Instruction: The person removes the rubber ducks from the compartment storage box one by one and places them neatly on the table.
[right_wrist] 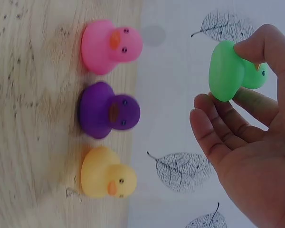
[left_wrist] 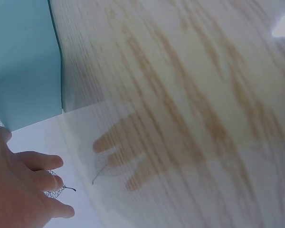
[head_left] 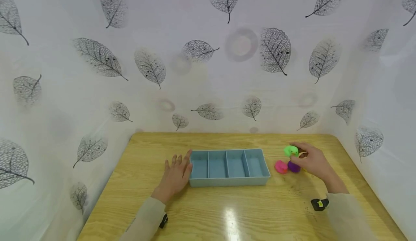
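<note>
My right hand (head_left: 312,160) pinches a green rubber duck (right_wrist: 226,71) between thumb and fingers, raised above the table. Close by stand a pink rubber duck (right_wrist: 109,46), a purple rubber duck (right_wrist: 107,110) and a yellow rubber duck (right_wrist: 107,173), lined up in a row in the right wrist view. In the head view the hand mostly covers the yellow one. My left hand (head_left: 175,176) rests with extended fingers at the left end of a blue-grey tray (head_left: 229,182), its fingertips against the rim. Four walls and dividers split the tray into several bare compartments.
The wooden table (head_left: 208,212) reaches back to a white curtain (head_left: 208,75) printed with grey leaves, which also hangs on both sides. Black straps show at both wrists. Small dark specks mark the tabletop below the ducks.
</note>
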`<control>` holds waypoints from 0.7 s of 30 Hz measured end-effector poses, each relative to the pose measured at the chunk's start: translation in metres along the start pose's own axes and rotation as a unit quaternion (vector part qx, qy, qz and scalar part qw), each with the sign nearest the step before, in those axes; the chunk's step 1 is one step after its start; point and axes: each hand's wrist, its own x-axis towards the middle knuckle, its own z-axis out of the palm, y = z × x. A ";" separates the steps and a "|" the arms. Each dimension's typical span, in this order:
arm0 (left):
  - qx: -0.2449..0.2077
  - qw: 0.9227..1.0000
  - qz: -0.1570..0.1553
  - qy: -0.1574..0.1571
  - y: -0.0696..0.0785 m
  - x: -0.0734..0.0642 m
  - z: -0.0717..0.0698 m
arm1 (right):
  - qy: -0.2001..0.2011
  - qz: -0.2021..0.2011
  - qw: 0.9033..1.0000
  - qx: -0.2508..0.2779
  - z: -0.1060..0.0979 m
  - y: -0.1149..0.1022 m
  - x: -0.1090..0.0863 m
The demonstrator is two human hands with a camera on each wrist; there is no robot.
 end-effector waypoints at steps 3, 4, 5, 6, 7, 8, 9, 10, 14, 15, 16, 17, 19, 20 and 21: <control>-0.004 1.000 -0.002 -0.001 0.000 0.000 0.000 | 0.002 0.010 1.000 -0.007 -0.005 0.009 -0.004; -0.004 1.000 -0.003 -0.001 0.000 0.000 0.000 | 0.001 0.012 1.000 -0.010 -0.007 0.012 -0.005; -0.003 1.000 -0.004 -0.001 0.000 0.000 0.000 | 0.000 0.016 1.000 -0.013 -0.009 0.015 -0.007; -0.002 1.000 -0.004 -0.001 0.000 0.000 0.000 | -0.002 0.020 1.000 -0.015 -0.010 0.017 -0.008; -0.002 1.000 -0.004 -0.001 0.000 0.001 0.000 | -0.003 0.022 1.000 -0.017 -0.012 0.019 -0.009; -0.001 1.000 -0.004 -0.001 0.000 0.001 0.000 | -0.006 0.026 0.999 -0.020 -0.013 0.020 -0.010; 0.000 1.000 -0.004 -0.001 0.000 0.001 0.000 | -0.009 0.033 0.999 -0.022 -0.015 0.022 -0.011; 0.000 1.000 -0.004 -0.001 -0.001 0.001 0.001 | -0.012 0.039 0.999 -0.024 -0.016 0.023 -0.012; 0.001 1.000 -0.005 -0.003 -0.002 0.001 0.001 | -0.018 0.063 0.998 -0.025 -0.021 0.029 -0.016; 0.001 1.000 -0.005 -0.003 -0.002 0.001 0.002 | -0.016 0.066 0.997 -0.023 -0.022 0.032 -0.017; 0.000 1.000 -0.005 -0.003 -0.002 0.001 0.002 | -0.014 0.067 0.997 -0.021 -0.023 0.034 -0.018; 0.000 1.000 -0.004 -0.002 -0.002 0.001 0.002 | -0.011 0.067 0.998 -0.019 -0.024 0.036 -0.019; -0.001 1.000 -0.003 -0.001 -0.002 0.001 0.002 | -0.003 0.063 0.998 -0.019 -0.026 0.040 -0.021; -0.002 1.000 -0.004 -0.001 -0.002 0.001 0.002 | -0.001 0.061 0.998 -0.017 -0.028 0.042 -0.022; -0.003 1.000 -0.004 -0.001 -0.002 0.000 0.002 | 0.001 0.061 0.998 -0.017 -0.029 0.044 -0.023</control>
